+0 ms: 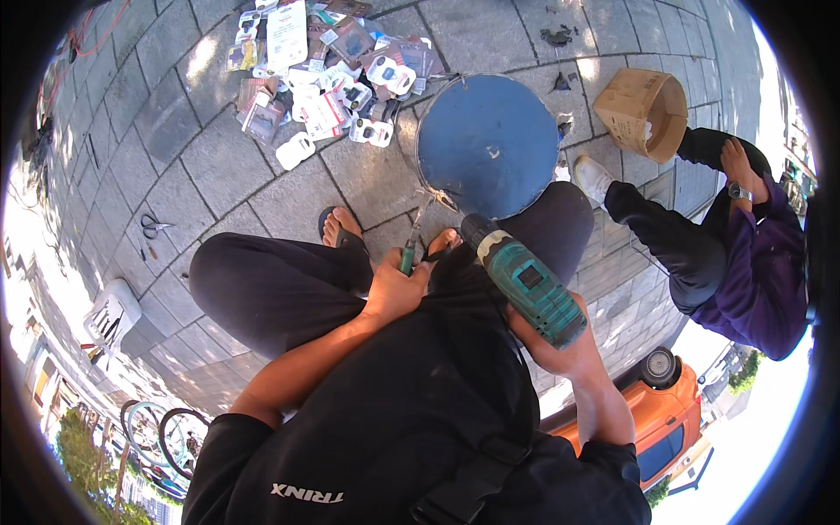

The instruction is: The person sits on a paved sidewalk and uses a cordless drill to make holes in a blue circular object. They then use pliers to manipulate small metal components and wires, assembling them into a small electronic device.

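Note:
My right hand (556, 341) is closed round the grip of a teal and black cordless drill (530, 284), mostly hidden under its body. The drill's chuck points up and left, towards the near rim of a round blue drum top (487, 140) in front of my knees. In my left hand (395, 290) is a slim green-handled tool (409, 254), its thin metal end reaching up to the drum's lower left rim. Some small pale scrap (440, 197) sits at that rim. Whether the drill bit touches anything cannot be made out.
Packaged small parts (337, 74) lie heaped left of the drum. Scissors (154, 227) rest on the paving farther left, near a white plastic stool (112, 313). To the right, a person (735, 254) sits beside a cardboard box (643, 114). An orange car (674, 411) stands behind.

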A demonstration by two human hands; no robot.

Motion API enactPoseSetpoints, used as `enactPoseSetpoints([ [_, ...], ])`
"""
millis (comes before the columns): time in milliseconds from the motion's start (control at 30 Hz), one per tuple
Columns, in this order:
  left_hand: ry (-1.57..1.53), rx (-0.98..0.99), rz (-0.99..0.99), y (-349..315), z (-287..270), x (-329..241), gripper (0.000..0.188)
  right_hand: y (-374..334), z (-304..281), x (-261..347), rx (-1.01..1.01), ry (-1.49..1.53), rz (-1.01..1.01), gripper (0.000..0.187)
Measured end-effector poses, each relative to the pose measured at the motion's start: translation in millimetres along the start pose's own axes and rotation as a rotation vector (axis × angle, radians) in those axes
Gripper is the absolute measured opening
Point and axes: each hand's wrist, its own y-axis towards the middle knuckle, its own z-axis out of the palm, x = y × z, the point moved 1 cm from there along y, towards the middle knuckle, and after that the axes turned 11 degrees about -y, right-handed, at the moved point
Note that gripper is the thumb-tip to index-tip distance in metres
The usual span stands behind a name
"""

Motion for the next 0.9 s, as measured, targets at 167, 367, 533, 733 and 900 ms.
enactPoseSetpoints([
  [167, 0.075, -0.038, 0.056, 4, 7, 22, 0.024, 0, -1, 0, 0.005, 0.016, -0.012, 0.037],
  [367, 0.158, -0.074, 0.106, 5, 7, 22, 0.025, 1, -3, -4, 0.001, -0.015, -0.051, 0.034],
  [533, 0.207, -0.034, 0.090, 6, 9, 10, 0.027, -3, -10, -6, -0.061, -0.051, -0.113, 0.029],
  [733, 0.306, -0.032, 0.107, 3, 10, 2, 0.028, -6, -15, -10, -0.084, -0.031, -0.066, 0.026],
  [900, 0.290, -0.015, 0.082, 5, 2, 14, 0.033, -5, -18, -15, -0.096, -0.034, -0.048, 0.023],
])
